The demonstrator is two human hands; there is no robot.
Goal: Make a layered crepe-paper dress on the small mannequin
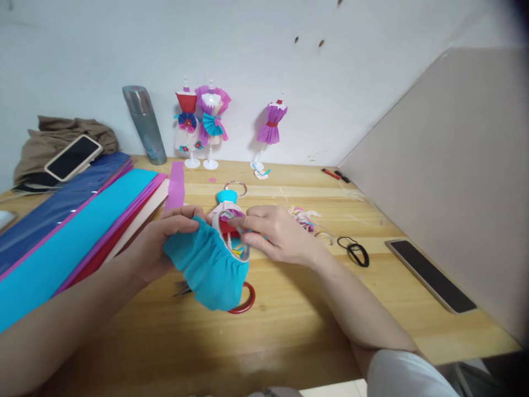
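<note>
A bright blue gathered crepe-paper skirt [206, 270] hangs in the air over the table, with a pale tape-like band [217, 221] around its upper opening. My left hand [165, 234] is closed on the skirt's left side, thumb and fingers gripping the paper. At the band's rim, the fingers of my right hand [275, 231] are pinched together. Red-handled scissors [249, 300] lie partly hidden beneath the skirt. Just behind my hands is a small doll form with a blue top [227, 196] and a pale skirt, its lower part covered from sight.
Three dressed miniature mannequins, including a purple one [271, 124], stand by the wall near a flask [144, 125]. Coloured paper strips [95, 220] fill the left. To the right are paper scraps [306, 218], black hair ties [357, 253] and a dark flat device [430, 274].
</note>
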